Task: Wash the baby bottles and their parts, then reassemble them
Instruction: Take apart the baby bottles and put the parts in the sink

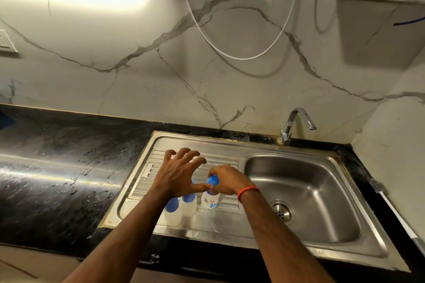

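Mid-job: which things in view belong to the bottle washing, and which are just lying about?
Job: left bottle, middle bottle, right bottle; blue cap, gripped by the right hand; left hand, spread above the bottles; draining board; sink basin; tap.
Lying about: white cable; wall socket; white-handled tool, far right.

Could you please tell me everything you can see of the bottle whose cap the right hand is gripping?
The bottle is small, of translucent white plastic with blue print on its side and a blue cap on top. It stands upright on the ribbed steel drainboard, right of two other bottles. The right hand grips the cap, fingers curled round it; the thumb of the spread left hand reaches the cap and seems to touch it. Its contents cannot be told.
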{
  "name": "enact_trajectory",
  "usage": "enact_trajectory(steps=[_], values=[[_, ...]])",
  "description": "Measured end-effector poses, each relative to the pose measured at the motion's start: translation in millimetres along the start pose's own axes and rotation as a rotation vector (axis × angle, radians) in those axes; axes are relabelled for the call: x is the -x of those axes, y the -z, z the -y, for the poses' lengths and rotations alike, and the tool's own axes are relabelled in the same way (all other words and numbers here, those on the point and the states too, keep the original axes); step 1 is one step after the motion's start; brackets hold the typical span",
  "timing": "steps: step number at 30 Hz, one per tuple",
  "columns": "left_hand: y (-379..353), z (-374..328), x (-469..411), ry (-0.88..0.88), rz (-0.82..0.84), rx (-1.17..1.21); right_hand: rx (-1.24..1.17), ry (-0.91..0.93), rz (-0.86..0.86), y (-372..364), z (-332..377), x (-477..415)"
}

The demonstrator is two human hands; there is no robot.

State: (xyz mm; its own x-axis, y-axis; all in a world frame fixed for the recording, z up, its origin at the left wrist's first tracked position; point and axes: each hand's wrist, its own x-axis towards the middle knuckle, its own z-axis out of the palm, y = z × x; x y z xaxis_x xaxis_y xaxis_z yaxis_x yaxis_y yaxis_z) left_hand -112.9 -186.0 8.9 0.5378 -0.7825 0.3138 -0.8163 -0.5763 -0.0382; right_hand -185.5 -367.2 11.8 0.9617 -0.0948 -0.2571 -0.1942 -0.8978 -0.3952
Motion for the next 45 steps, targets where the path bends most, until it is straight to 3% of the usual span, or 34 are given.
enact_trajectory(steps=[8,18,22,28,32,37,45], values=[[13,-46,-35,-0.026,-0.112,0.139,-0.077,-0.013,-0.131,69,-21,33],[9,-134,-74,0.130,-0.007,0.543,-0.361,-0.049,-0.375,125,-73,105],[4,-174,-88,0.151,-0.005,0.733,-0.397,-0.098,-0.400,131,-95,125],[4,-225,-95,0.171,-0.059,0.751,-0.451,-0.142,-0.339,129,-127,149],[6,-255,-93,0.192,-0.110,0.804,-0.366,-0.138,-0.450,121,-140,155],[9,-276,-87,0.244,-0.100,0.986,-0.297,-0.064,-0.488,114,-160,159],[4,-277,-70,0.290,-0.015,1.206,-0.386,0.081,-0.455,93,-169,160]])
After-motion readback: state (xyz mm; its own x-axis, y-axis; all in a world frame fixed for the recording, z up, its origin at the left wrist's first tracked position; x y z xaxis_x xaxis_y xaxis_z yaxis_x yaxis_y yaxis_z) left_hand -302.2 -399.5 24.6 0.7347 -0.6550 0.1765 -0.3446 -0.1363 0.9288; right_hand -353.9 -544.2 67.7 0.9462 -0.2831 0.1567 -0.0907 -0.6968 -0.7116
